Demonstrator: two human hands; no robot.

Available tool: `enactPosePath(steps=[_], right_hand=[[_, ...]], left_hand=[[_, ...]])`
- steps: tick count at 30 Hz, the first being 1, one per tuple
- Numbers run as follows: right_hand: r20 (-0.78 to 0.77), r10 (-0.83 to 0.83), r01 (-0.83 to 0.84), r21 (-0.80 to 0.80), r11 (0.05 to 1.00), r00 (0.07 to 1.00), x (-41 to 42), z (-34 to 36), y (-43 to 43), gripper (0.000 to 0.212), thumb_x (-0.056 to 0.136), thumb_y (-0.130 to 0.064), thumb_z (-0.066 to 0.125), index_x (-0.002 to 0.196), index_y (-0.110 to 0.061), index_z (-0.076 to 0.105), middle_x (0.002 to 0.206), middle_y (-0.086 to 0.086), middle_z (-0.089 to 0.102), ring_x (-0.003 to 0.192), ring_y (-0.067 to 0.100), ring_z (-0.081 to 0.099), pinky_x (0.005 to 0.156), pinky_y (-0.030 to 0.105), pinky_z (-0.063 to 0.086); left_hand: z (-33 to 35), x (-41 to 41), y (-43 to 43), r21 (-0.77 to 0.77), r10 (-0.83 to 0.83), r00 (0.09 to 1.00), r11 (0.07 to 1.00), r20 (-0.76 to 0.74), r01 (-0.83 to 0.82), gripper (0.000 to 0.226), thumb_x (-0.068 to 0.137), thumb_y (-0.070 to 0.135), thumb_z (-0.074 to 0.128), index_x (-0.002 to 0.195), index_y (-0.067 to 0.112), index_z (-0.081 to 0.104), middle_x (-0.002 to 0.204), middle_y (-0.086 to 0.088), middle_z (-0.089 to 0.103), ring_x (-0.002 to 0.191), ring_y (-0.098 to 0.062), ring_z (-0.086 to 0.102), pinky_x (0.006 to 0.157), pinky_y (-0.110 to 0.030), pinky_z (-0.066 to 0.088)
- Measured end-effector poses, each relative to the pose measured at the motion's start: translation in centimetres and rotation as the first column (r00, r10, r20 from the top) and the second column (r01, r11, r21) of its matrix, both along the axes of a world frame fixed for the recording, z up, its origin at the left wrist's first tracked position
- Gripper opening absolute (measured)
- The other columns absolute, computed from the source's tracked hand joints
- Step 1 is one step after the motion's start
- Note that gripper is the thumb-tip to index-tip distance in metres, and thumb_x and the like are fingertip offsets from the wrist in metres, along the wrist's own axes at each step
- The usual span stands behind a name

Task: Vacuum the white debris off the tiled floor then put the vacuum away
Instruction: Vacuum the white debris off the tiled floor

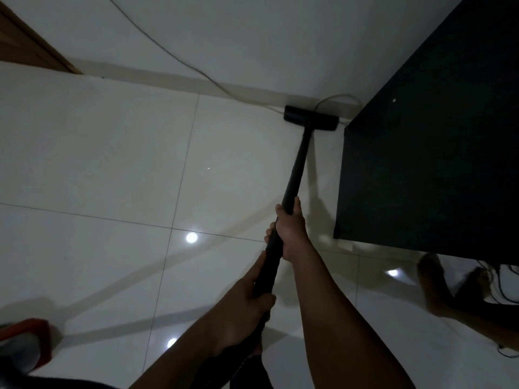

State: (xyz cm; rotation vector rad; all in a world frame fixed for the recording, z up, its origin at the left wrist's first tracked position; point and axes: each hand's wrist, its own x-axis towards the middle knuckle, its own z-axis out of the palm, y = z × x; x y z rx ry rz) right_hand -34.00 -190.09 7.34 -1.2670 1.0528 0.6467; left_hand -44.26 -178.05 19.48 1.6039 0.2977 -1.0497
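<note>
Vacuum wand (296,169) black, slanting down to floor head (310,118) on tiled floor (112,164) at wall base, beside dark cabinet (435,164); right hand (289,228) wrapped tight around wand; left hand (250,299) gripping lower; pale cable (179,56) near head.

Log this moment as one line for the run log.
both hands on vacuum wand | left hand low | right hand higher | floor head at wall by black cabinet
</note>
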Motion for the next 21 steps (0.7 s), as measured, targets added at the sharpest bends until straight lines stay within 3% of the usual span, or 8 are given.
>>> enactPosePath(steps=[2, 6, 9, 11, 15, 17, 18, 21], right_hand=[[0.009, -0.008, 0.008, 0.003, 1.0, 1.0, -0.5, 0.5, 0.6, 0.065, 0.105, -0.028, 0.052, 0.154, -0.055, 0.02, 0.07, 0.007, 0.049, 0.05, 0.016, 0.051, 0.049, 0.028, 0.051], [0.023, -0.007, 0.007, -0.005, 1.0, 1.0, -2.1, 1.3, 2.3, 0.063, 0.105, -0.027, 0.052, 0.153, -0.056, 0.022, 0.069, 0.007, 0.049, 0.048, 0.016, 0.051, 0.048, 0.028, 0.051], [0.021, 0.015, -0.015, -0.012, 1.0, 1.0, -3.5, 1.7, 4.3, 0.063, 0.105, -0.027, 0.053, 0.153, -0.055, 0.023, 0.067, 0.006, 0.048, 0.048, 0.016, 0.05, 0.049, 0.029, 0.051], [0.01, 0.04, -0.04, -0.001, 0.999, 0.999, -4.6, 2.3, 6.2, 0.063, 0.105, -0.026, 0.053, 0.154, -0.054, 0.023, 0.065, 0.006, 0.048, 0.048, 0.016, 0.05, 0.049, 0.029, 0.05], [0.001, 0.082, -0.082, 0.024, 0.996, 0.997, -7.1, 4.3, 11.1, 0.064, 0.106, -0.024, 0.052, 0.156, -0.052, 0.021, 0.062, 0.006, 0.046, 0.047, 0.016, 0.049, 0.047, 0.029, 0.049], [-0.007, 0.093, -0.092, 0.041, 0.995, 0.996, -8.1, 5.2, 13.6, 0.066, 0.106, -0.023, 0.051, 0.156, -0.052, 0.019, 0.061, 0.005, 0.046, 0.046, 0.016, 0.049, 0.047, 0.028, 0.049], [-0.009, 0.098, -0.097, 0.047, 0.994, 0.995, -8.5, 5.7, 15.0, 0.067, 0.106, -0.023, 0.051, 0.156, -0.053, 0.018, 0.061, 0.005, 0.046, 0.047, 0.016, 0.049, 0.048, 0.029, 0.049], [-0.004, 0.126, -0.125, 0.049, 0.991, 0.992, -9.6, 7.3, 19.8, 0.068, 0.106, -0.023, 0.05, 0.157, -0.052, 0.015, 0.063, 0.006, 0.046, 0.05, 0.017, 0.049, 0.05, 0.03, 0.05]], left_hand=[[0.5, -0.3, 0.9, -0.015, -0.002, 1.0, 1.0, -0.014, 0.001, 0.081, 0.096, 0.011, 0.051, 0.141, 0.064, 0.009, 0.103, 0.019, 0.061, 0.066, -0.012, 0.06, 0.065, -0.024, 0.053], [1.8, -1.9, 2.7, -0.059, 0.008, 1.0, 0.998, -0.012, -0.008, 0.083, 0.095, 0.008, 0.048, 0.146, 0.061, 0.009, 0.106, 0.003, 0.067, 0.07, -0.016, 0.059, 0.064, -0.028, 0.051], [2.8, -3.3, 4.4, -0.079, 0.045, 0.999, 0.996, 0.012, -0.044, 0.082, 0.095, 0.005, 0.047, 0.145, 0.059, 0.009, 0.107, 0.032, 0.06, 0.093, -0.023, 0.065, 0.077, -0.031, 0.056], [3.2, -4.6, 6.0, -0.078, 0.075, 0.997, 0.994, -0.006, -0.075, 0.083, 0.095, 0.004, 0.046, 0.143, 0.061, 0.009, 0.099, 0.038, 0.058, 0.096, -0.027, 0.066, 0.078, -0.031, 0.056], [5.8, -7.1, 10.3, -0.089, 0.143, 0.989, 0.985, -0.041, -0.146, 0.08, 0.096, 0.004, 0.047, 0.143, 0.06, 0.015, 0.081, 0.001, 0.066, 0.061, -0.009, 0.057, 0.061, -0.021, 0.048], [7.5, -8.0, 12.7, -0.073, 0.146, 0.987, 0.986, -0.069, -0.151, 0.079, 0.097, 0.007, 0.047, 0.144, 0.059, 0.013, 0.098, -0.016, 0.067, 0.061, -0.011, 0.058, 0.06, -0.023, 0.049], [8.2, -8.3, 14.0, -0.059, 0.141, 0.986, 0.987, -0.087, -0.147, 0.078, 0.097, 0.008, 0.047, 0.145, 0.059, 0.012, 0.101, -0.018, 0.066, 0.064, -0.015, 0.059, 0.061, -0.026, 0.051], [9.6, -9.6, 18.6, -0.008, 0.137, 0.988, 0.99, -0.073, -0.138, 0.074, 0.098, 0.008, 0.047, 0.138, 0.06, 0.013, 0.079, -0.002, 0.062, 0.066, -0.017, 0.06, 0.063, -0.03, 0.054]])
